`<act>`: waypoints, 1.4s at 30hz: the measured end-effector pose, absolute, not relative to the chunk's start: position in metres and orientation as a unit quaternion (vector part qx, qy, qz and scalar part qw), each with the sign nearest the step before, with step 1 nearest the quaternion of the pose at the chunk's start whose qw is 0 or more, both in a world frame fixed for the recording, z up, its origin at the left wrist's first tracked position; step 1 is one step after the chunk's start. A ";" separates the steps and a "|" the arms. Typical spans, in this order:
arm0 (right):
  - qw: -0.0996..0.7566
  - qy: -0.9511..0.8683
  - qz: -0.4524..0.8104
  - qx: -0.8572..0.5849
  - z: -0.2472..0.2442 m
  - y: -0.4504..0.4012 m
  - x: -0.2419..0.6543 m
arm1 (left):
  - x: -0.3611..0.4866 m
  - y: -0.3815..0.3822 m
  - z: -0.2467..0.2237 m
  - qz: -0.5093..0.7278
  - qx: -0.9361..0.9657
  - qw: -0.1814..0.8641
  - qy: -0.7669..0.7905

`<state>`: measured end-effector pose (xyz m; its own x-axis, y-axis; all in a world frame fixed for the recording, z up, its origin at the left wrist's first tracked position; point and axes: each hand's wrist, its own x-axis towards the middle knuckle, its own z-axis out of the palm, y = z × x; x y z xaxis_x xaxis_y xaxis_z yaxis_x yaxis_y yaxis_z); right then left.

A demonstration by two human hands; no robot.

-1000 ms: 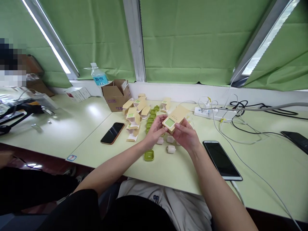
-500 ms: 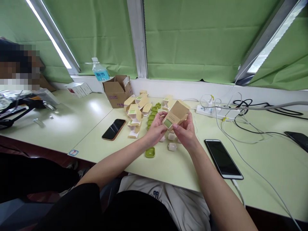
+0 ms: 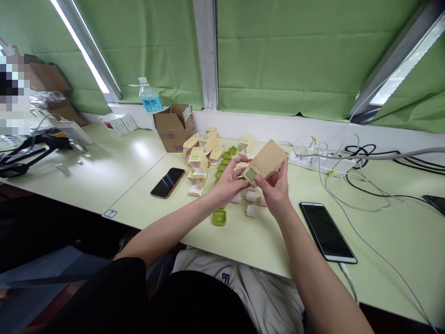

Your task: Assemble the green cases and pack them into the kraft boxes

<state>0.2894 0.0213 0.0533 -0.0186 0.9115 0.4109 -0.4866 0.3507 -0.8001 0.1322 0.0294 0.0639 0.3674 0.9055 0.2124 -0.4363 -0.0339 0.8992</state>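
Observation:
A small brown cardboard box (image 3: 269, 160) with a green square window is tilted above the table between my hands. My right hand (image 3: 276, 188) grips its right side, the thumb lying by the window. My left hand (image 3: 231, 180) is curled at the box's left end, fingertips and thumb at its edge; part of its grip is hidden. Below them lie several pale pinkish small pieces (image 3: 252, 211). A green square dish (image 3: 219, 217) sits nearest me, and a row of green pieces (image 3: 226, 160) runs back behind my left hand.
Several opened small boxes (image 3: 199, 160) are heaped beside a larger carton (image 3: 175, 127) and a water bottle (image 3: 150, 96). A dark phone (image 3: 168, 183) lies left, a white-edged phone (image 3: 327, 232) right. Cables trail from a power strip (image 3: 320, 162). A blurred-out person is at far left.
The box in my hands has gone from a folded-back, open-looking shape to a longer, flatter-sided one. My left fingers have loosened and spread a little. The view has shifted slightly left.

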 end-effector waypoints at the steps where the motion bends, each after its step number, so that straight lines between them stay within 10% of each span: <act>1: 0.663 -0.483 0.528 -0.220 0.053 0.021 0.289 | 0.132 0.030 0.063 0.511 0.504 0.655 0.235; 28: 0.674 -0.378 0.605 -0.192 0.062 0.028 0.297 | 0.139 0.024 0.051 0.507 0.592 0.565 0.271; 36: 0.672 -0.359 0.617 -0.198 0.052 0.041 0.291 | 0.128 0.023 0.048 0.525 0.782 0.087 0.324; 42: 0.687 -0.329 0.601 -0.240 0.044 0.048 0.296 | 0.123 0.021 0.055 0.483 0.798 0.001 0.361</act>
<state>0.2961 0.0480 0.0445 0.0609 0.9847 0.1632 -0.6683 0.1617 -0.7261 0.1234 0.0208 0.0547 0.2731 0.5772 0.7696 0.5749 -0.7394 0.3505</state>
